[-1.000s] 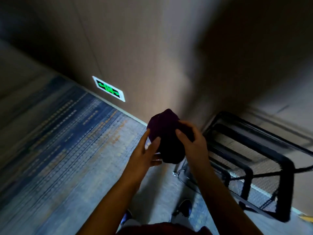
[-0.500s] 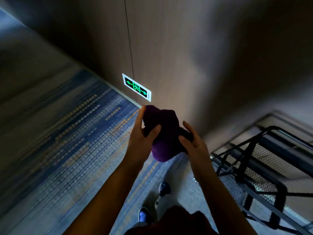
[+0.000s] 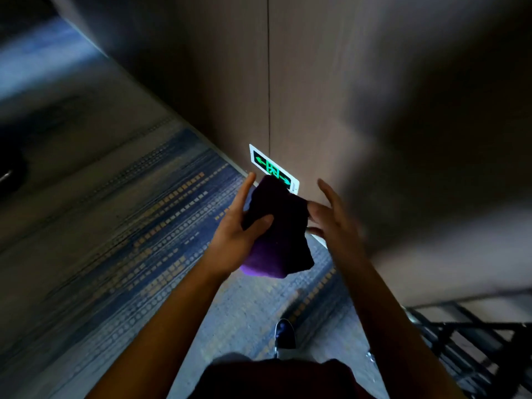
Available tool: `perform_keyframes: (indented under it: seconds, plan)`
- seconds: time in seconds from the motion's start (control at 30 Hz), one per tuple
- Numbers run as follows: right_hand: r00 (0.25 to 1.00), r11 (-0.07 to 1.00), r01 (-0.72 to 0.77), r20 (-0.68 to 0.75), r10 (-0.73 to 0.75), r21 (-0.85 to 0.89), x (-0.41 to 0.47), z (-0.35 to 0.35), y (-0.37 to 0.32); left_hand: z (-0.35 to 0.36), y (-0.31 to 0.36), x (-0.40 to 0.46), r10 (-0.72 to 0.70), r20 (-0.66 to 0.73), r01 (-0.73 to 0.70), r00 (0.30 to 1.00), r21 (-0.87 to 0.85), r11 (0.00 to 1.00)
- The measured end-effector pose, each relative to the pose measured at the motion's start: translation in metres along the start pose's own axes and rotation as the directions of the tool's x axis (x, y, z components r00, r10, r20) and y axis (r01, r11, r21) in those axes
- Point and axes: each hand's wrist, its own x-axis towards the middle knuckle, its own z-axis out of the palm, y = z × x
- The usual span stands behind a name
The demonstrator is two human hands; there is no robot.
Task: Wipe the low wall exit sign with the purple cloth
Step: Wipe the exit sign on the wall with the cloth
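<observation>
A lit exit sign [image 3: 267, 164] with green arrows in a white frame sits low on the brown wall, just above the floor. The bunched purple cloth [image 3: 277, 234] hangs in front of me and covers the sign's lower right end. My left hand [image 3: 240, 226] holds the cloth, thumb pressed on its front and fingers behind it. My right hand [image 3: 335, 223] is at the cloth's right edge with fingers spread and straight; its thumb touches the cloth. Both hands are well short of the sign.
Blue and orange patterned carpet [image 3: 138, 254] runs along the wall base. A black metal mesh cart [image 3: 472, 335] stands at the lower right. My shoe [image 3: 285, 334] is on the floor below the cloth. A vertical seam [image 3: 268, 67] runs down the wall panel.
The view has moved closer to the sign, which now sits just above the cloth. My right hand has loosened its hold and spread its fingers. The cart has slid to the frame's right edge.
</observation>
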Motion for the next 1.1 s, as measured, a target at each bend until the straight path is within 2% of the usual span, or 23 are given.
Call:
perform_keyframes:
  seconds: [0.07,0.23,0.37,0.5,0.6,0.77,0.87,0.93,1.1]
  plan:
    - [0.995,0.998,0.044,0.092,-0.04,-0.048,0.026,0.022,-0.014,-0.011,0.003,0.016,-0.004,0.034,0.005,0.999,-0.024,1.0]
    - [0.99,0.991,0.093,0.119,-0.082,-0.095,0.071,0.07,-0.018,-0.054,-0.007,0.056,-0.003,0.049,0.008,0.999,-0.102,0.995]
    - [0.991,0.996,0.006,0.134,0.005,-0.085,0.101,0.11,-0.011,-0.102,-0.025,0.093,0.003,0.062,0.005,0.998,-0.142,0.99]
    - [0.996,0.992,0.083,-0.029,-0.086,-0.095,0.134,0.165,-0.018,-0.161,-0.045,0.137,-0.038,0.081,0.051,0.996,-0.167,0.985]
    - [0.989,0.995,0.067,-0.131,-0.075,-0.068,0.156,0.215,-0.023,-0.212,-0.056,0.164,-0.061,0.078,0.073,0.995,-0.153,0.986]
    - [0.982,0.999,0.053,-0.184,-0.051,0.008,0.189,0.283,-0.02,-0.283,-0.064,0.204,-0.049,0.144,0.066,0.988,-0.114,0.991]
    - [0.974,0.999,0.053,-0.22,-0.054,-0.013,0.212,0.305,-0.022,-0.306,-0.061,0.236,-0.077,0.201,0.116,0.977,-0.189,0.975]
    - [0.963,0.998,0.063,-0.264,-0.059,0.004,0.233,0.312,-0.024,-0.314,-0.068,0.263,-0.055,0.221,0.101,0.974,-0.204,0.974]
    - [0.896,0.995,0.084,-0.441,-0.053,0.05,0.296,0.323,-0.022,-0.318,-0.074,0.332,-0.032,0.246,0.087,0.969,-0.216,0.973]
